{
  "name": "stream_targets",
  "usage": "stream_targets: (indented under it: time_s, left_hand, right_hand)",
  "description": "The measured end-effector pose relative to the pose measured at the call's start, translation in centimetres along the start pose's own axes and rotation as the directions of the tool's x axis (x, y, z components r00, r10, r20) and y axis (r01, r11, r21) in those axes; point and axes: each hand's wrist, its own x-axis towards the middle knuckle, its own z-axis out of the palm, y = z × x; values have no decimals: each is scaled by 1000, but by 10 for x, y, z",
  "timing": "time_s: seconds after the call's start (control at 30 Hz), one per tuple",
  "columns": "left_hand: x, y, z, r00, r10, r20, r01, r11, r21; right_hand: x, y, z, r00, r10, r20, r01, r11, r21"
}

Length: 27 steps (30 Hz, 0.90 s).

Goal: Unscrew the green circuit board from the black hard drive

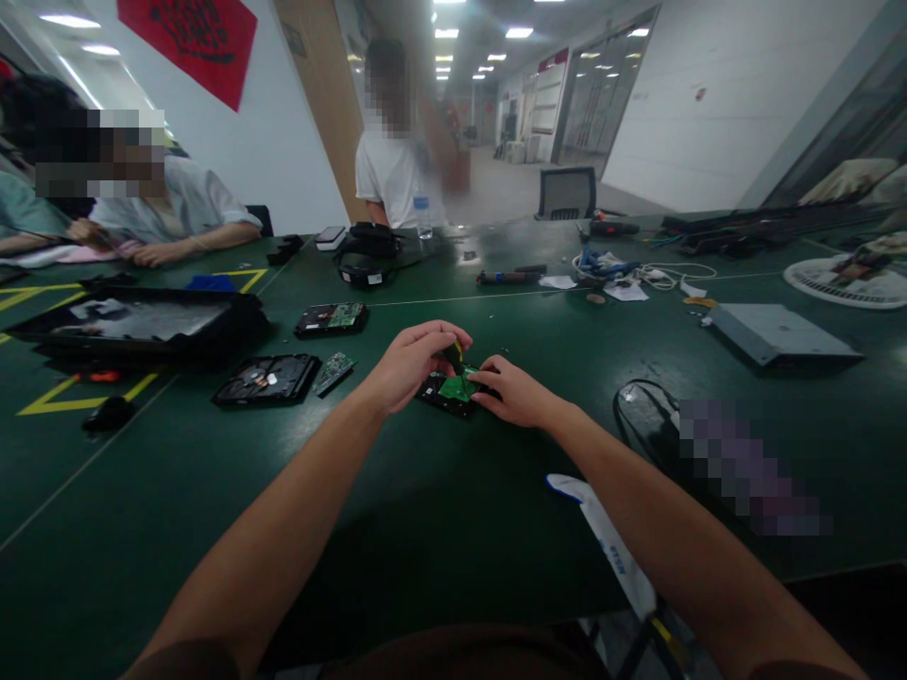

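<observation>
A hard drive (434, 395) with a green circuit board (453, 387) facing up lies on the table in front of me. My left hand (418, 357) is closed around a screwdriver (454, 355) with a black and yellow handle. The screwdriver stands nearly upright, its tip down at the board; whether it sits in a screw is too small to tell. From the right, my right hand (514, 392) grips the drive's edge, fingertips close to the screwdriver tip and covering part of the board.
Left of the drive lie a loose circuit board (335, 374), an opened drive casing (267, 380) and another hard drive (331, 319). A large black housing (142, 321) is further left. A grey metal box (785, 335), cables (602, 264) and a water bottle (423, 215) stand around. People sit across.
</observation>
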Motion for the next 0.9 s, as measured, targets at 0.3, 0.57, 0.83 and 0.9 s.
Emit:
stream_targets:
  time_s: [0.3, 0.57, 0.83, 0.9]
  left_hand:
    - [-1, 2, 0, 999, -26, 24, 26, 999, 25]
    - [0, 1, -2, 1000, -10, 10, 10, 1000, 4]
    - [1, 0, -3, 1000, -4, 31, 6, 999, -43]
    - [1, 0, -3, 1000, -6, 17, 7, 999, -35]
  right_hand:
    - [0, 3, 3, 1000, -23, -13, 23, 1000, -10]
    - [-1, 2, 1, 1000, -19, -3, 19, 1000, -8]
    - [0, 0, 0, 1000, -16, -5, 16, 1000, 0]
    - [0, 0, 0, 1000, -12, -2, 12, 1000, 2]
